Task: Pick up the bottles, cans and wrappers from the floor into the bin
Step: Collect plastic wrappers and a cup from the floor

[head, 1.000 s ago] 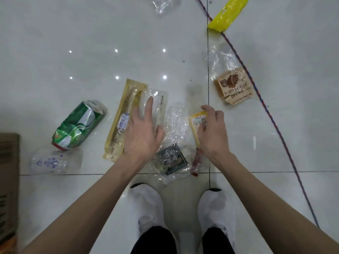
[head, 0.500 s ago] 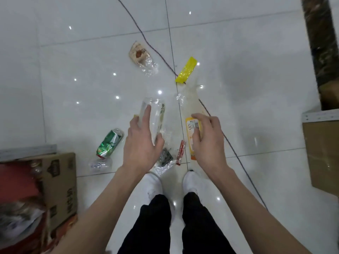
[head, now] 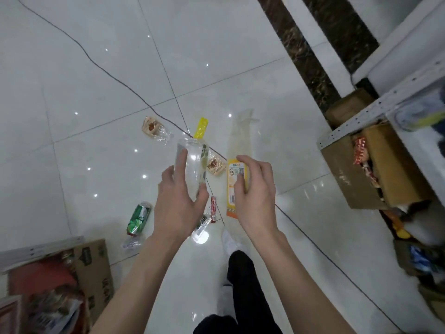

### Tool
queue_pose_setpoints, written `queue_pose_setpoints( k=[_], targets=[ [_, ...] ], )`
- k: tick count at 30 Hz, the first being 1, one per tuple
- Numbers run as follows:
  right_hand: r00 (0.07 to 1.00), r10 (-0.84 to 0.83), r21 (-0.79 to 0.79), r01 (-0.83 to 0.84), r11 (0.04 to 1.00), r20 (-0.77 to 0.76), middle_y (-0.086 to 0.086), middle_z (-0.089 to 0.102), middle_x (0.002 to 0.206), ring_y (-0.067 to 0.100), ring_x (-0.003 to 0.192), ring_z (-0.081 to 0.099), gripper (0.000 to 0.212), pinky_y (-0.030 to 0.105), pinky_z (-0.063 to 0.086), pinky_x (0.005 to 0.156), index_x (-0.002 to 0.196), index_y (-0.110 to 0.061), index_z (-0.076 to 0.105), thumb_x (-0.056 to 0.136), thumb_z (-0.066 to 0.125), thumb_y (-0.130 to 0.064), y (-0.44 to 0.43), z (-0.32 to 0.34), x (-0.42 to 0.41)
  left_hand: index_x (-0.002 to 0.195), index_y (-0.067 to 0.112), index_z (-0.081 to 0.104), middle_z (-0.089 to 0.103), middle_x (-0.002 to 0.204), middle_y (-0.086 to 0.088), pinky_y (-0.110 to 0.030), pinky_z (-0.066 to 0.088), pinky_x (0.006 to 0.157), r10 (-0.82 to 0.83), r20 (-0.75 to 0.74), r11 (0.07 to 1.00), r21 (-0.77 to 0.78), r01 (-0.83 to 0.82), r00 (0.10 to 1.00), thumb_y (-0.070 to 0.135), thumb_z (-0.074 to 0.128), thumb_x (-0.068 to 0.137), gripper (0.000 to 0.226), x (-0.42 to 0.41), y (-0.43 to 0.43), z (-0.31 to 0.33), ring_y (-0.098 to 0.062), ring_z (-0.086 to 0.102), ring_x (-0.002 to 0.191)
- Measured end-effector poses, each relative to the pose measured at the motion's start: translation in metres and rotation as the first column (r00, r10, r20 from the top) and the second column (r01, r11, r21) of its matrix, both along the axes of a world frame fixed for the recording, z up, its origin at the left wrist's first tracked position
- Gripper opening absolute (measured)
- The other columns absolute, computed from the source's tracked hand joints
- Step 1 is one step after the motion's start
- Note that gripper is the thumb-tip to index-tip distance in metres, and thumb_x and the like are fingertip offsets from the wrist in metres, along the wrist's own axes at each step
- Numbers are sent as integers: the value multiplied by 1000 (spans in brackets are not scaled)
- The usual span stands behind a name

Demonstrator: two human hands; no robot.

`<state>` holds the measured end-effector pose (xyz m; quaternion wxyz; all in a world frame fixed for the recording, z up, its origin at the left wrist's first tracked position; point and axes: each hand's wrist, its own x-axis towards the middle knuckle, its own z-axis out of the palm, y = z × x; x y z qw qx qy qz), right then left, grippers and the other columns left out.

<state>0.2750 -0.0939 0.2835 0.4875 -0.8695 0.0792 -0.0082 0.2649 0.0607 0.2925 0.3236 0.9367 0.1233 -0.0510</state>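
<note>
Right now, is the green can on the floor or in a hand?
On the floor: the green can lies on its side, untouched.

Bright, even overhead light. Pinpoint white reflections scattered over glossy floor (head: 72, 68), plus a broader glare patch near the foot. Faint, soft shadows only. Fairly sharp at left hand (head: 178, 213) and right hand (head: 257, 201). Clear bottle (head: 192, 165) and see-through top of wrapper (head: 232, 172) washed out against tiles. Motion-smeared shelf (head: 375, 104) at right edge, soft cardboard box (head: 96, 268) lower left. Wide-angle bending of tile lines.
</note>
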Motion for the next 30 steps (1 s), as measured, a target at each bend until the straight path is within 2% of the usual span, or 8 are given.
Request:
queue_pose_setpoints(
  k=[3,7,10,14,18,21,27,30],
  targets=[
    [998,-56,-2,56,998,26,-5,43,115,-19,90,49,37,1,41,75,131,-22,57,98,50,-6,-29,9,-34,152,44,4,41,135,-11,-43,48,85,-67,30,998,4,67,997,35,60,88,86,-20,-24,7,-28,49,116],
    [991,-130,-54,130,990,-2,-5,41,115,-20,91,48,36,-4,34,74,132,-22,56,99,49,-9,-74,9,-84,153,41,5,38,138,-8,-33,40,81,-158,53,987,2,158,986,35,60,89,85,-52,-68,14,-25,48,118],
    [978,-206,-40,204,978,-37,-1,41,115,-21,88,47,35,-8,33,60,131,-20,57,99,49,-7,-115,17,-126,153,41,6,39,138,-9,-42,47,88,-223,72,974,-20,225,972,35,60,88,85,-81,-109,21,-27,48,120],
    [947,-312,-51,309,950,-75,-1,42,117,-23,90,44,34,-9,32,56,130,-20,57,100,49,-8,-183,26,-182,152,42,3,38,138,-10,-47,47,91,-337,23,941,-30,338,941,36,59,89,85,-117,-177,23,-29,46,123],
    [885,-461,-124,451,884,-67,0,45,118,-19,94,43,34,-8,31,68,130,-23,56,100,50,-8,-265,18,-241,152,43,1,39,135,-8,-36,42,83,-486,32,873,-42,487,874,38,57,90,85,-156,-262,15,-27,47,119],
    [819,-566,-165,547,820,-95,-3,46,119,-7,92,45,35,0,33,80,131,-28,54,100,50,-12,-330,4,-294,152,43,2,41,131,-8,-34,40,76,-584,18,812,-19,584,812,37,57,89,84,-194,-333,-2,-27,50,111],
    [676,-717,-163,699,697,-170,-8,40,124,6,102,50,33,-4,40,65,132,-29,51,102,48,-15,-447,-22,-431,148,51,-2,37,135,0,-33,44,73,-753,-43,656,-128,744,657,42,56,91,82,-306,-477,-33,-18,50,111],
    [605,-792,-266,752,603,-85,1,46,123,2,98,46,34,-5,34,78,129,-18,56,98,54,-6,-496,-40,-504,148,51,0,38,132,4,-33,46,73,-818,-74,574,-155,804,570,43,56,90,81,-366,-539,-55,-16,52,109]
  ],
)
